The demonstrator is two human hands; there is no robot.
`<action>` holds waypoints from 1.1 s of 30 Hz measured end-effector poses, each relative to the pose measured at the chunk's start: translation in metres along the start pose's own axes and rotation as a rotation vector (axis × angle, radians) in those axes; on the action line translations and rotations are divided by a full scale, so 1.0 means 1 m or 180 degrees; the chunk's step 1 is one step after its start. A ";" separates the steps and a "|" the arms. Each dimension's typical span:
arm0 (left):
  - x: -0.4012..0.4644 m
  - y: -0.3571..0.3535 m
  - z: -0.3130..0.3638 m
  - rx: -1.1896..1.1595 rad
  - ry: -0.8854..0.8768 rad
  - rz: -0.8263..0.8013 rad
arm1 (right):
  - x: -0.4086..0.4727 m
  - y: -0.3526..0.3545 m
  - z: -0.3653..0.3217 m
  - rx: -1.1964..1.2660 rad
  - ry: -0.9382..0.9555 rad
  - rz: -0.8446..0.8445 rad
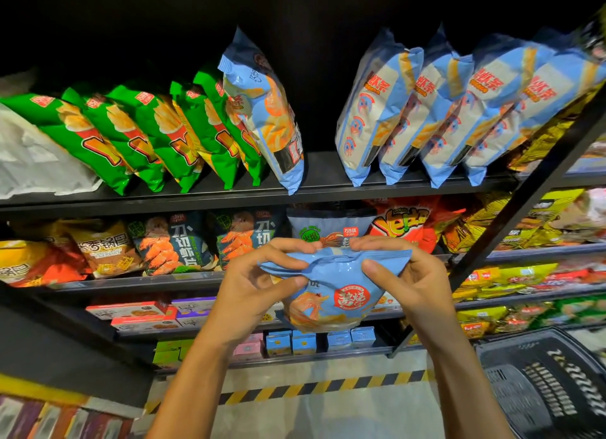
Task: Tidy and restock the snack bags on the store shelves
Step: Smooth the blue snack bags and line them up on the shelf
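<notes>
— Item: blue snack bag (334, 288), shrimp print and red round seal on front. Held in mid-air before the shelving, level with the second shelf, well below the top shelf (321, 176).

— Grip?

— Left hand (259, 281) pinching the bag's upper left corner, thumb on the front, fingers curled over the crimped seam. Right hand (406, 274) pinching the upper right corner likewise. Top edge bunched between both.

— Step in hand?

— Judged: restocking, bag being straightened or readied for shelving. Not yet placed.

— Destination?

— Likely the open gap on the top shelf, between a single matching blue bag (265, 111) leaning left against the green bags (131, 134) and the row of pale blue bags (442, 117) to the right. Print on the single bag resembles the held one; exact match not certain.

— Next move calls for?

— Lift to the gap, base set on the shelf, upright beside the leaning bag. Light grip advised: air-filled pouch, contents probably brittle. Leaning bag may tip if nudged.

— Nearby stock?

— Dark basket (541, 383) on the floor, lower right; contents not visible.
</notes>
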State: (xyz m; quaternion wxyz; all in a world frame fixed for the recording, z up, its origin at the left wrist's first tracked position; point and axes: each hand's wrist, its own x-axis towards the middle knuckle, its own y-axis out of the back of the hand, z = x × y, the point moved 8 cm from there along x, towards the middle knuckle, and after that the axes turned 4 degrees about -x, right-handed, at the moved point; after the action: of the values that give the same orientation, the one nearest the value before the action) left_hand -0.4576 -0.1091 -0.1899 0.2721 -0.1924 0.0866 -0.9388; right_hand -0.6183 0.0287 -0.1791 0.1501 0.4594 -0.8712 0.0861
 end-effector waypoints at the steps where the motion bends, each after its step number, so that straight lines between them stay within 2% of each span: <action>1: 0.000 -0.001 0.000 -0.0008 -0.0028 -0.0001 | 0.000 -0.002 0.000 -0.0017 -0.0012 -0.0113; 4: 0.000 0.001 -0.002 -0.0015 -0.0058 0.0040 | -0.001 -0.005 -0.001 -0.0130 -0.0027 -0.0336; 13: -0.003 -0.005 0.003 0.0328 -0.0106 -0.0187 | -0.008 0.000 -0.003 -0.0657 0.0588 -0.0232; 19: -0.003 -0.006 -0.003 0.0242 -0.0077 -0.0154 | -0.011 0.005 0.008 -0.0506 0.0319 -0.0097; 21: -0.003 -0.002 -0.006 0.0150 -0.0006 0.0092 | -0.008 0.004 0.021 0.0012 -0.0075 -0.0083; 23: -0.002 0.007 -0.008 -0.0020 0.0096 0.0586 | -0.010 -0.004 0.040 0.0672 -0.0563 -0.0398; 25: -0.002 0.015 -0.010 -0.0283 0.0164 0.1041 | -0.016 -0.009 0.059 0.0378 -0.0892 -0.0712; 27: -0.001 0.019 -0.008 -0.0274 0.0159 0.1240 | -0.024 -0.014 0.074 -0.0143 -0.1071 -0.0843; 30: 0.003 0.011 -0.006 -0.0019 0.0144 0.0972 | -0.025 -0.008 0.081 -0.0489 -0.0926 -0.0188; 33: 0.001 0.000 0.004 0.0236 -0.0031 0.0614 | -0.020 0.000 0.073 -0.0117 -0.0677 0.0410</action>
State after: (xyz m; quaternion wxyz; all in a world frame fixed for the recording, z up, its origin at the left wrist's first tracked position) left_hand -0.4571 -0.1096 -0.1859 0.3686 -0.1776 0.0686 -0.9099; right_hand -0.6207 0.0234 -0.2546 0.0594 0.4062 -0.9114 0.0303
